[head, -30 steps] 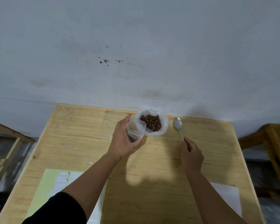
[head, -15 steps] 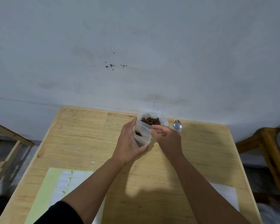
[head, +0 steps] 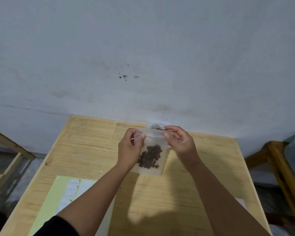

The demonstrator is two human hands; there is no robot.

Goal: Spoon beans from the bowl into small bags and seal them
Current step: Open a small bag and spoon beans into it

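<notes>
Well, the left hand (head: 129,149) and right hand (head: 180,142) each pinch a top corner of the small bag (head: 152,166) of beans (head: 150,156) above the bench (head: 203,167).

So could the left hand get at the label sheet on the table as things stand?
Probably not at once: the left hand pinches the bag of beans with the right hand. The label sheet lies uncovered below.

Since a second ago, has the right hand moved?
Yes. The right hand has gone left along the table, away from where it held the spoon, and now pinches the bag top.
</notes>
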